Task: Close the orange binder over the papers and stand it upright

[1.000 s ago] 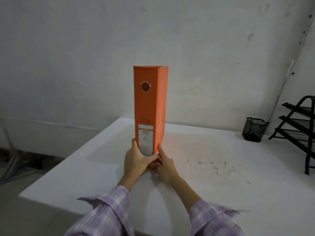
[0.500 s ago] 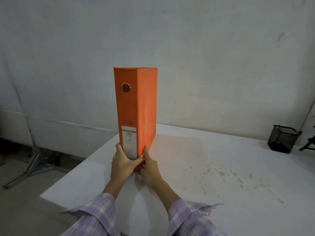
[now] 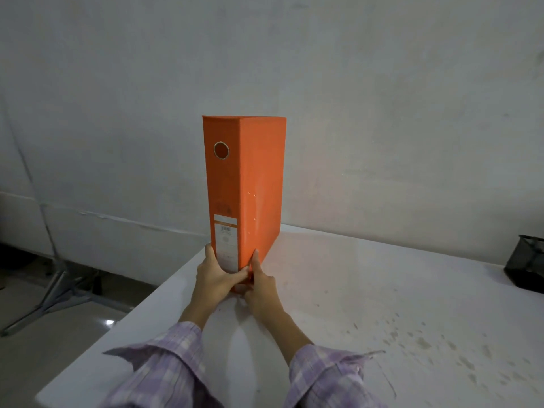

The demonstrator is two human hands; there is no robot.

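Note:
The orange binder (image 3: 244, 184) stands upright and closed on the white table (image 3: 353, 290), spine toward me, with a metal finger ring near the top and a white label low on the spine. No papers show. My left hand (image 3: 216, 279) wraps the spine's bottom left corner, thumb across the label. On the bottom right corner my right hand (image 3: 262, 285) presses, its thumb up along the cover edge. Both hands touch each other below the binder.
A black mesh holder (image 3: 527, 269) sits at the table's right edge. The table's left edge runs close to the binder, with floor and a metal stand leg (image 3: 56, 293) below. Brown stains (image 3: 424, 343) speckle the table at right. A white wall rises behind.
The view has swung left, so the black rack at right has left the frame. The binder has turned slightly, showing more of its right cover. Both hands keep their hold at its base.

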